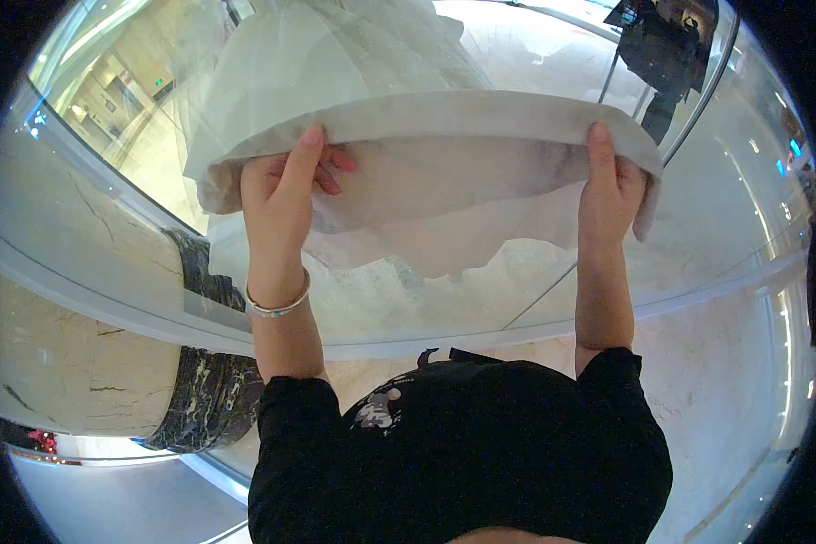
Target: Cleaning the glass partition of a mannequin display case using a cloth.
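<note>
A wide piece of pale greyish-white cloth [462, 163] stretches between my two hands, its upper edge turned over in a long folded band [462, 114]. My left hand [282, 180] pinches the band near its left end, thumb in front and some fingers curled below. A bracelet [279, 309] circles that wrist. Towards the right end, my right hand [608, 187] grips the same band with the thumb on its front. Below the fold, the cloth hangs in an uneven lower edge. Just beyond is a white tulle skirt [353, 54]; whether the cloth belongs to it, I cannot tell.
A pale curved rim [435, 347] runs across in front of me. On the left stands a stone-faced column [81, 367] with a dark marbled band [211, 401]. A curved metal rail [704, 88] and a dark figure-like shape [666, 54] appear at upper right.
</note>
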Tool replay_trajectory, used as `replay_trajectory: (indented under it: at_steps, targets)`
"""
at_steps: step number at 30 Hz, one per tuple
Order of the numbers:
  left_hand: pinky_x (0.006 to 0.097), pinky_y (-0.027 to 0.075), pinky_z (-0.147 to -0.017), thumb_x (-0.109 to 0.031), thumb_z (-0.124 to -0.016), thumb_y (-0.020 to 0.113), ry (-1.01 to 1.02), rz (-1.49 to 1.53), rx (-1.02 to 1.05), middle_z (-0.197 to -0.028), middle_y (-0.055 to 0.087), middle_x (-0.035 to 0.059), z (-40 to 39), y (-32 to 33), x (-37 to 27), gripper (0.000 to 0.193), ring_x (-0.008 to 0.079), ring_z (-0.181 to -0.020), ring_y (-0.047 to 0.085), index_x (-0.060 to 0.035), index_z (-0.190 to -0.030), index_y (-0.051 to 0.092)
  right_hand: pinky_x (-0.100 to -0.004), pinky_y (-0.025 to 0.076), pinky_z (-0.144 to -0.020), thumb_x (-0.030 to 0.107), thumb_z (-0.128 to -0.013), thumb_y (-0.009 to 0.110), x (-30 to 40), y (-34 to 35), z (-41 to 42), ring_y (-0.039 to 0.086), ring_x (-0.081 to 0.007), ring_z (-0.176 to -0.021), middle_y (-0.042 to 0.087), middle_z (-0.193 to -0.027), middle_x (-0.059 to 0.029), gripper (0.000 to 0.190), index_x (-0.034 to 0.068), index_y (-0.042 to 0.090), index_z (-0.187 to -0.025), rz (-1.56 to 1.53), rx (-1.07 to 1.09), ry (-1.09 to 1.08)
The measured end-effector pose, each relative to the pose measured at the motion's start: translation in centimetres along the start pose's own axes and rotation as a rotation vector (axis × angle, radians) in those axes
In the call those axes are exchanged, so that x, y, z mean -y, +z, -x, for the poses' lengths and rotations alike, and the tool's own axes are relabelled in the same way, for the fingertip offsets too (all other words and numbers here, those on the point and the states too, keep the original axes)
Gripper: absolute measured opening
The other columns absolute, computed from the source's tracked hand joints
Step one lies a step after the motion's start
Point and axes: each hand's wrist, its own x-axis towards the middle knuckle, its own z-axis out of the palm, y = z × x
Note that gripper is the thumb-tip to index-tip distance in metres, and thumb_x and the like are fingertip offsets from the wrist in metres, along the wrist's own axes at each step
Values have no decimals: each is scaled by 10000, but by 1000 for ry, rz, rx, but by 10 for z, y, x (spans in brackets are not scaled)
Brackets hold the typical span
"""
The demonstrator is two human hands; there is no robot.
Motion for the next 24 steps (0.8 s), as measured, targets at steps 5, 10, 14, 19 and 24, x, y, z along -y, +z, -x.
replay_trajectory:
  at_steps: [5, 10, 14, 19, 24]
  targets:
    - [179, 302, -456, -74, -775, 493, 493, 182, -490, -602, 535, 7, 7, 16, 47, 129, 52, -500, 423, 10, -704, 559, -239, 368, -744, 102, -750, 568, -7, 1, 10, 486, -121, -811, 537, -887, -59, 155, -12, 551, -854, 75, 58, -183]
    - [192, 401, -587, -88, -776, 498, 559, 24, -363, -744, 573, 47, 11, 10, 54, 132, 85, -648, 510, 20, -763, 574, -256, 358, -777, 63, -726, 569, -17, -12, 9, 489, -144, -848, 533, -888, -67, 203, -20, 522, -905, 345, 178, -402]
    - [230, 426, -637, -126, -777, 507, 526, 365, -264, -811, 578, 90, 4, -11, 56, 201, 139, -700, 546, 27, -907, 530, -264, 359, -789, 39, -707, 576, -18, -16, 6, 487, -149, -866, 526, -916, -68, 241, -21, 510, -931, 171, 206, -298]
    - [198, 348, -455, -190, -784, 519, 240, 231, -173, -640, 539, 18, 4, -4, 19, 188, 86, -537, 475, -14, -721, 549, -256, 346, -814, 45, -721, 571, -17, -19, 6, 473, -129, -889, 516, -967, -83, 270, -29, 497, -970, -268, 61, -53]
    - [209, 345, -472, -190, -795, 501, 211, 85, -230, -653, 528, 23, 4, -7, 31, 194, 97, -546, 467, -4, -757, 541, -242, 334, -819, 100, -778, 526, -4, -10, -1, 471, -130, -888, 515, -977, -74, 238, -24, 496, -979, -22, 45, -17]
